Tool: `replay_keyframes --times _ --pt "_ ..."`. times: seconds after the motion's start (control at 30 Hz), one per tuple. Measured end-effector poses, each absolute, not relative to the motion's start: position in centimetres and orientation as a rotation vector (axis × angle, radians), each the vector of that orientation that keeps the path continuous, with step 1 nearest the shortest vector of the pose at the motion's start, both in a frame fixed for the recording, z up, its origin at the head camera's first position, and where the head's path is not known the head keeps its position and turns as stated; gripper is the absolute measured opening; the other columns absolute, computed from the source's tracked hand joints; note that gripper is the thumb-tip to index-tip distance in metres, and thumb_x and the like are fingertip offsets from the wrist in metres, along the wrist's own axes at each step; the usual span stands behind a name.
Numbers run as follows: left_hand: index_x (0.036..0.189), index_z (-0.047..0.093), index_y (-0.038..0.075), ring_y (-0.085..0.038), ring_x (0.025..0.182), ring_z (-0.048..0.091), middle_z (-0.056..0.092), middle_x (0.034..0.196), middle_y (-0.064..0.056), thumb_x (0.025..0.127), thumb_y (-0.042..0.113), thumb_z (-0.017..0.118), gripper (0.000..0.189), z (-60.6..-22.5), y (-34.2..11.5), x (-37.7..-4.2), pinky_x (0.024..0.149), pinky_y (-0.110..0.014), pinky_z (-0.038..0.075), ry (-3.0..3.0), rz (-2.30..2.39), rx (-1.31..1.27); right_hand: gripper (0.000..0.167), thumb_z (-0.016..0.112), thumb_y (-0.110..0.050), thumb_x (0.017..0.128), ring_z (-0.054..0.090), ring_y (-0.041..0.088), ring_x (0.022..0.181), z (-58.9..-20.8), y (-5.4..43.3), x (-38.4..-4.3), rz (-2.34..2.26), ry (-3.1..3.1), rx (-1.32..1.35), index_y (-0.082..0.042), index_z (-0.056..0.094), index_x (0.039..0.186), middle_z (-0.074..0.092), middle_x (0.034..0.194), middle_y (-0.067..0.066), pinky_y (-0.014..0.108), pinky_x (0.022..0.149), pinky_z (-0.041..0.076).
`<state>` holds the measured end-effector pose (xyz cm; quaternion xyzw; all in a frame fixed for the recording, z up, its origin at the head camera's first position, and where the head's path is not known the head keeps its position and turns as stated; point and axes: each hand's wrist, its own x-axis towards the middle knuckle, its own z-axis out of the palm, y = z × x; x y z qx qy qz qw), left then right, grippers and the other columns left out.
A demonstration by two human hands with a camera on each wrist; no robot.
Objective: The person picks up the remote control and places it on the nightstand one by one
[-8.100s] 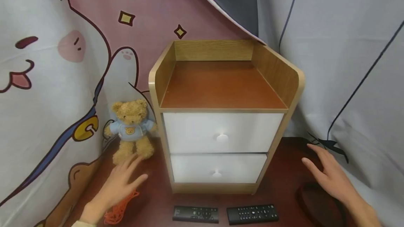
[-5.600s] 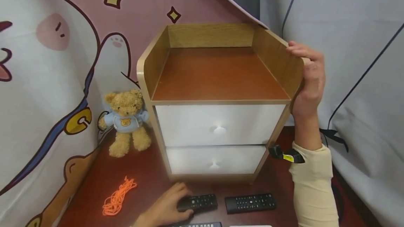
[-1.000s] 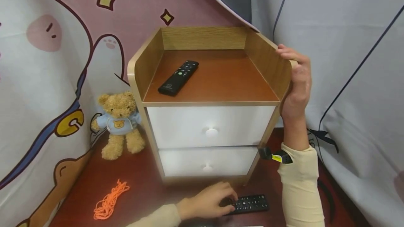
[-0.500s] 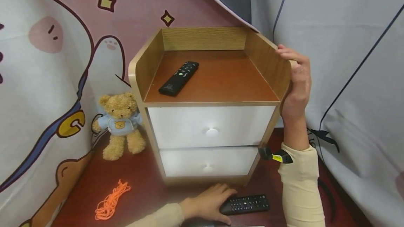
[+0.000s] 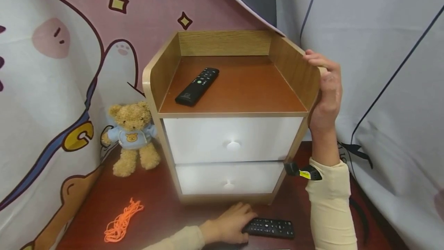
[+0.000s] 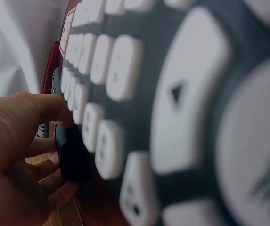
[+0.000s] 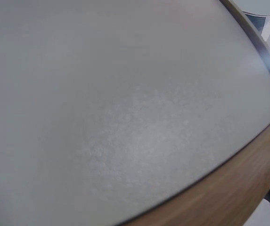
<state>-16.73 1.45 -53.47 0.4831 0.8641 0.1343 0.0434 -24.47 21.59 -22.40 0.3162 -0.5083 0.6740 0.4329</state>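
At the foot of the drawer unit (image 5: 208, 138) in the head view, I have the left hand (image 5: 233, 225) pinching one end of the near remote (image 5: 270, 228) on the surface (image 5: 166, 211); compared with a moment ago, the thumb is tucked in and the remote sits slightly turned. I read that as a hold being settled. Another remote (image 5: 197, 87) lies on the top shelf (image 5: 253, 88). The right hand (image 5: 326, 92) grips the unit, fingers curled over its side. Through the left wrist view, a blurred white-buttoned remote (image 6: 182, 103) fills most of my frame, cut off. From the right wrist, I get only a pale panel (image 7: 125, 108) and wooden edge (image 7: 248, 174); no hand shows.
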Motion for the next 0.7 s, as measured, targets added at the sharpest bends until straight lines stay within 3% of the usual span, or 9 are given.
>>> replay_keyframes --times 0.23,0.53,0.7 --pt "0.118 0.062 0.019 -0.002 0.095 0.048 0.052 0.104 0.008 0.082 0.06 0.071 0.056 -53.3 2.3 -16.8 0.083 -0.016 0.045 2.698 0.176 1.567 0.029 0.045 -0.023 0.094 0.044 0.03 0.133 -22.4 21.7 -24.5 1.702 -1.263 0.804 -0.006 0.065 0.107 0.064 0.121 0.008 0.036 0.116 0.027" --pt "0.108 0.064 0.02 -0.002 0.088 0.05 0.055 0.1 0.008 0.078 0.056 0.074 0.048 -52.6 2.5 -16.5 0.076 -0.016 0.045 2.728 0.154 1.579 0.03 0.044 -0.024 0.094 0.045 0.03 0.132 -22.6 21.8 -24.6 1.668 -1.292 0.793 -0.007 0.066 0.108 0.064 0.122 0.007 0.036 0.115 0.027" --pt "0.102 0.067 0.021 0.0 0.083 0.048 0.055 0.096 0.009 0.082 0.059 0.07 0.043 -51.8 2.1 -16.2 0.069 -0.013 0.042 2.709 0.154 1.613 0.03 0.045 -0.023 0.094 0.046 0.031 0.132 -22.5 21.8 -24.6 1.665 -1.279 0.788 -0.006 0.066 0.107 0.065 0.12 0.008 0.036 0.115 0.028"
